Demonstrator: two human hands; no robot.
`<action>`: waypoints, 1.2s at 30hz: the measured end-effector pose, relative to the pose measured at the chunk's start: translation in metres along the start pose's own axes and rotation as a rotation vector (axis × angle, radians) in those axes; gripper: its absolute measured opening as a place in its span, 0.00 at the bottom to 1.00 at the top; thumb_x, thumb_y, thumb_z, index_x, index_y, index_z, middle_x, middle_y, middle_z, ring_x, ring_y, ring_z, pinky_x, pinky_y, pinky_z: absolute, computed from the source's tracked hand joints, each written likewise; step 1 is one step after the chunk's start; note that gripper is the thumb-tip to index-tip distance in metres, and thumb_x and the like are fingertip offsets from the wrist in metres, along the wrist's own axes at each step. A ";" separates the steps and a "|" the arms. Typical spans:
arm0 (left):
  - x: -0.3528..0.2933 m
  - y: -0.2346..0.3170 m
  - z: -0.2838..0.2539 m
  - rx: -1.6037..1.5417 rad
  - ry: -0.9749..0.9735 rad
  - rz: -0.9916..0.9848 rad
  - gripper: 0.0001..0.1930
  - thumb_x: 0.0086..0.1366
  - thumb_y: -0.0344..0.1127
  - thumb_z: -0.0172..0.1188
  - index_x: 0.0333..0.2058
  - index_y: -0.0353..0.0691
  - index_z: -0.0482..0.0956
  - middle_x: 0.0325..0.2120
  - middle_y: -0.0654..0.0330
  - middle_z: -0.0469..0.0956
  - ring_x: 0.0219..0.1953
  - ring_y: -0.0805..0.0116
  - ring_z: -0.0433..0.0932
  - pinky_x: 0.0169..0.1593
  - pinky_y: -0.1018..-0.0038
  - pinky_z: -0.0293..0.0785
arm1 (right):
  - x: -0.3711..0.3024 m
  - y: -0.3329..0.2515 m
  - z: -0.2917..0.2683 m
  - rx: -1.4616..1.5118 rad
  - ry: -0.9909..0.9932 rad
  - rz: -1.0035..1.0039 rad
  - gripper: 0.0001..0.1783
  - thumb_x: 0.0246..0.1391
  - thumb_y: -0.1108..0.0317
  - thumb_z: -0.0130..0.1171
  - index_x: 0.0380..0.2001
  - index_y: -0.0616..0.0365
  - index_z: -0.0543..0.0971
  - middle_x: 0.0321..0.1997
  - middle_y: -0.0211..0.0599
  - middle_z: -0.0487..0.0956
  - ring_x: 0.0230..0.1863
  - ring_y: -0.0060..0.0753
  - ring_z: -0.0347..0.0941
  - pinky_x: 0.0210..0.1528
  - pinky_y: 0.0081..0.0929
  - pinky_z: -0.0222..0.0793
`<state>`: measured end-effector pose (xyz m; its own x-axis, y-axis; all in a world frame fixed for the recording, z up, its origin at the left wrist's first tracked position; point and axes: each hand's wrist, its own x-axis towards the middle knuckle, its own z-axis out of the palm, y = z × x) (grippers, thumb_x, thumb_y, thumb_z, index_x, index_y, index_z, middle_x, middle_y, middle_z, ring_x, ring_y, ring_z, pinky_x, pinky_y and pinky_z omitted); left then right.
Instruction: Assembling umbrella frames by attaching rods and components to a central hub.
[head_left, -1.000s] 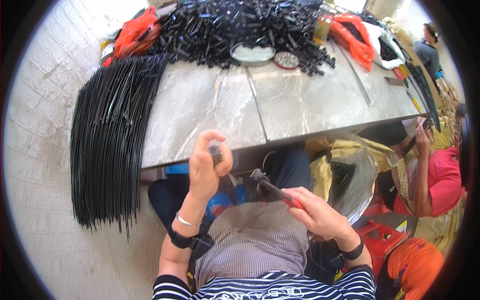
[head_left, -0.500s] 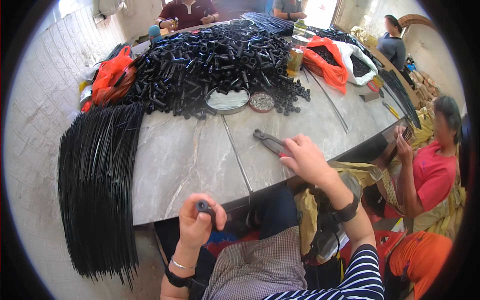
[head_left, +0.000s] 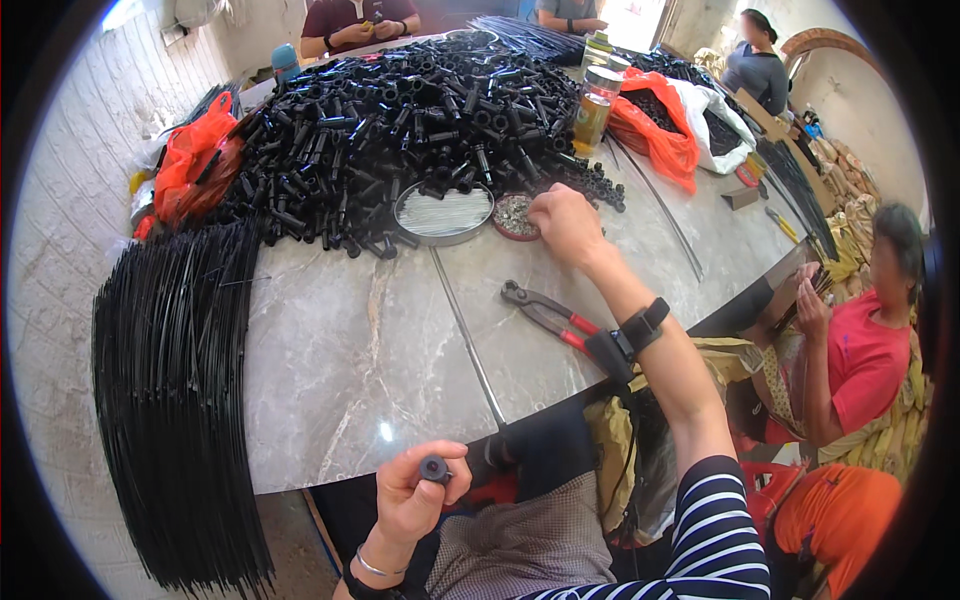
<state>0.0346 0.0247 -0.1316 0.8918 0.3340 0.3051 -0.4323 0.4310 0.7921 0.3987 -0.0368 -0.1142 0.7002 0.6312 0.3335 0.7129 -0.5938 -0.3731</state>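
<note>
My left hand (head_left: 418, 492), low in front of the table, is closed round a black tubular plastic part (head_left: 434, 468) whose round, holed end shows. Out over the table, my right hand (head_left: 566, 224) has its fingers bent together at the right side of a small red dish (head_left: 516, 236) of tiny metal pieces. Its fingertips are partly hidden, and what they pinch cannot be made out. Beside that dish stands a round tin (head_left: 446, 240) of thin white sticks. Red-handled pincers (head_left: 543, 314) lie on the tabletop, partly beneath my right wrist.
A large heap of black tubular parts (head_left: 400, 120) covers the far table (head_left: 330, 370). Long black rods (head_left: 175, 400) hang over the left edge. Orange bags (head_left: 195, 165), a white bag (head_left: 715, 130) and a jar (head_left: 592, 112) stand around. Several people sit or stand nearby.
My right hand has let go of the pincers and moved away from me to the red dish. My left hand, still holding the black part, is slightly lower and to the right.
</note>
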 end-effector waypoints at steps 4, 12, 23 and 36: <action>-0.003 0.001 0.002 0.063 0.030 -0.071 0.25 0.64 0.52 0.57 0.48 0.34 0.72 0.16 0.63 0.67 0.18 0.75 0.62 0.23 0.76 0.59 | 0.006 0.013 0.007 0.234 0.078 -0.060 0.07 0.48 0.69 0.59 0.30 0.57 0.84 0.31 0.39 0.80 0.35 0.43 0.77 0.39 0.35 0.71; -0.013 -0.004 0.002 -0.021 0.061 -0.037 0.25 0.65 0.45 0.59 0.49 0.26 0.71 0.21 0.60 0.72 0.22 0.76 0.66 0.25 0.80 0.61 | 0.001 0.015 -0.011 1.218 -0.163 0.494 0.08 0.55 0.71 0.60 0.37 0.63 0.81 0.27 0.29 0.78 0.20 0.12 0.64 0.16 0.11 0.56; -0.018 -0.009 -0.002 -0.038 0.098 -0.032 0.22 0.64 0.41 0.60 0.48 0.27 0.72 0.21 0.58 0.72 0.22 0.74 0.66 0.26 0.79 0.62 | 0.008 0.020 -0.010 1.379 -0.116 0.564 0.05 0.50 0.74 0.62 0.31 0.64 0.79 0.30 0.36 0.81 0.27 0.20 0.77 0.22 0.13 0.69; -0.032 -0.008 -0.001 0.031 0.141 -0.017 0.24 0.62 0.49 0.61 0.47 0.36 0.73 0.17 0.60 0.67 0.18 0.74 0.63 0.23 0.76 0.58 | -0.001 -0.006 -0.017 1.127 0.067 0.405 0.05 0.44 0.69 0.61 0.23 0.60 0.81 0.20 0.29 0.78 0.19 0.16 0.70 0.20 0.17 0.65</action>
<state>0.0096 0.0118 -0.1479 0.8704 0.4425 0.2159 -0.4112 0.4120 0.8132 0.3943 -0.0417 -0.0976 0.8907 0.4520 0.0487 0.0298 0.0488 -0.9984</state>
